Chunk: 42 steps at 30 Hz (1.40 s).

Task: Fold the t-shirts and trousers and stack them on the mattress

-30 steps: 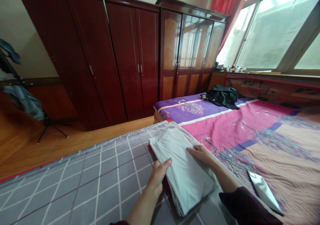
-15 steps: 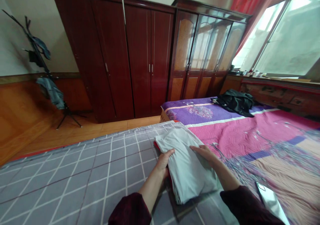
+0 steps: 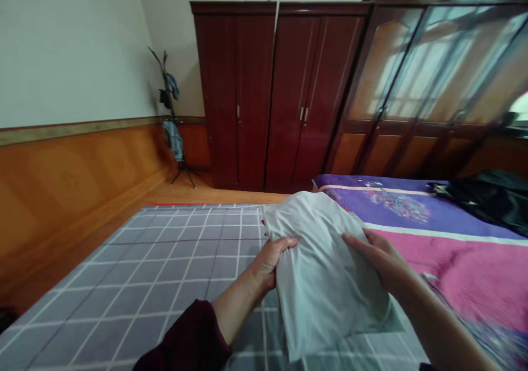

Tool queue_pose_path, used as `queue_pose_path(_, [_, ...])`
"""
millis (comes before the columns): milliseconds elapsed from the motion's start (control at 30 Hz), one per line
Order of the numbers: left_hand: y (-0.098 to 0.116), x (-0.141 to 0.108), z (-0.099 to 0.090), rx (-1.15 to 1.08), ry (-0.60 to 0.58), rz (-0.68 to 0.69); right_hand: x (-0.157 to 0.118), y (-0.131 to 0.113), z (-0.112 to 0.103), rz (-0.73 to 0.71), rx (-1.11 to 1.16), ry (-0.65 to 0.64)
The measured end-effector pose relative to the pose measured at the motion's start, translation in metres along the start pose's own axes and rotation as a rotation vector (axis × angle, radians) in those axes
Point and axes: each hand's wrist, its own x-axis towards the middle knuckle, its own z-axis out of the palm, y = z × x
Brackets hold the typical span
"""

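Note:
A folded pale grey-white cloth point(image 3: 322, 283) is held over the grey checked bedcover point(image 3: 185, 272). My left hand point(image 3: 272, 258) grips its left edge, thumb on top and fingers tucked beneath. On the right side of the cloth lies my right hand point(image 3: 377, 255), its visible fingers over the top and edge; whatever is under the cloth there is hidden. A bit of red shows at the cloth's upper left edge.
Beyond the bed stand dark red wardrobes point(image 3: 256, 101). A second bed with a purple and pink cover point(image 3: 433, 250) adjoins on the right, with a black garment point(image 3: 490, 200) on it. A coat stand point(image 3: 171, 101) is in the far left corner.
The view has swung left, bringing more of the left wall in. Both hands still hold the cloth, which now looks lifted a little off the bed. The phone has left the view.

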Motion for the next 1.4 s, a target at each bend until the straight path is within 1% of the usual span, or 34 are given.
queue_pose_path(67, [0.032,-0.028,-0.030,0.073,0.107,0.146,0.010,0.001,0.046,-0.027,0.011,-0.144])
queue_pose_path(167, [0.085,-0.078,-0.078,0.303,0.291,0.403,0.023,0.004,0.128,-0.070,0.119,-0.361])
queue_pose_path(200, [0.104,-0.096,-0.092,0.412,0.362,0.489,0.025,0.003,0.158,-0.068,0.195,-0.436])
queue_pose_path(267, [0.142,-0.132,-0.117,0.656,0.490,0.640,0.028,0.001,0.218,-0.056,0.272,-0.559])
queue_pose_path(333, [0.178,-0.163,-0.134,0.981,0.631,0.733,0.026,-0.003,0.275,-0.033,0.338,-0.681])
queue_pose_path(367, [0.193,-0.176,-0.140,1.190,0.740,0.739,0.024,-0.005,0.301,-0.018,0.372,-0.740])
queue_pose_path(400, [0.205,-0.186,-0.146,1.414,0.862,0.715,0.022,-0.006,0.324,-0.001,0.406,-0.794])
queue_pose_path(433, [0.213,-0.192,-0.150,1.637,0.985,0.658,0.019,-0.007,0.346,0.019,0.437,-0.840])
queue_pose_path(467, [0.216,-0.194,-0.156,1.836,1.093,0.571,0.017,-0.005,0.365,0.040,0.464,-0.879])
queue_pose_path(500, [0.214,-0.192,-0.162,1.991,1.167,0.467,0.015,-0.003,0.381,0.063,0.487,-0.908])
queue_pose_path(533, [0.208,-0.186,-0.170,2.098,1.197,0.362,0.013,0.002,0.395,0.086,0.507,-0.930])
queue_pose_path(567, [0.197,-0.177,-0.178,2.152,1.193,0.265,0.012,0.009,0.405,0.108,0.522,-0.949])
queue_pose_path(633, [0.165,-0.152,-0.199,2.150,1.156,0.135,0.011,0.025,0.419,0.152,0.541,-0.989])
queue_pose_path(700, [0.131,-0.128,-0.219,2.122,1.100,0.042,0.012,0.043,0.425,0.187,0.558,-1.017])
queue_pose_path(733, [0.116,-0.119,-0.228,2.111,1.096,0.013,0.012,0.051,0.426,0.200,0.570,-1.024])
queue_pose_path(767, [0.104,-0.113,-0.237,2.102,1.102,0.007,0.013,0.057,0.426,0.210,0.584,-1.024])
queue_pose_path(800, [0.097,-0.111,-0.244,2.089,1.083,0.025,0.013,0.063,0.426,0.218,0.599,-1.021])
queue_pose_path(833, [0.094,-0.111,-0.250,2.067,1.054,0.058,0.015,0.067,0.426,0.227,0.613,-1.017])
queue_pose_path(867, [0.094,-0.115,-0.255,2.033,1.010,0.103,0.016,0.069,0.426,0.236,0.622,-1.018])
queue_pose_path(933, [0.104,-0.125,-0.261,1.937,0.936,0.191,0.019,0.071,0.428,0.260,0.631,-1.022])
queue_pose_path(967, [0.111,-0.130,-0.262,1.891,0.929,0.217,0.020,0.071,0.429,0.270,0.634,-1.026])
queue_pose_path(1033, [0.126,-0.136,-0.262,1.835,0.951,0.244,0.022,0.072,0.430,0.288,0.643,-1.035])
queue_pose_path(1100, [0.140,-0.136,-0.258,1.813,0.964,0.272,0.024,0.073,0.432,0.297,0.659,-1.039])
queue_pose_path(1200, [0.156,-0.124,-0.253,1.816,0.951,0.395,0.025,0.075,0.433,0.310,0.683,-1.030])
queue_pose_path(1267, [0.162,-0.111,-0.255,1.823,0.998,0.485,0.025,0.076,0.433,0.320,0.697,-1.021])
queue_pose_path(1333, [0.164,-0.096,-0.264,1.769,1.070,0.589,0.026,0.077,0.434,0.329,0.710,-1.014])
queue_pose_path(1400, [0.160,-0.081,-0.277,1.671,1.109,0.689,0.027,0.077,0.434,0.340,0.725,-1.012])
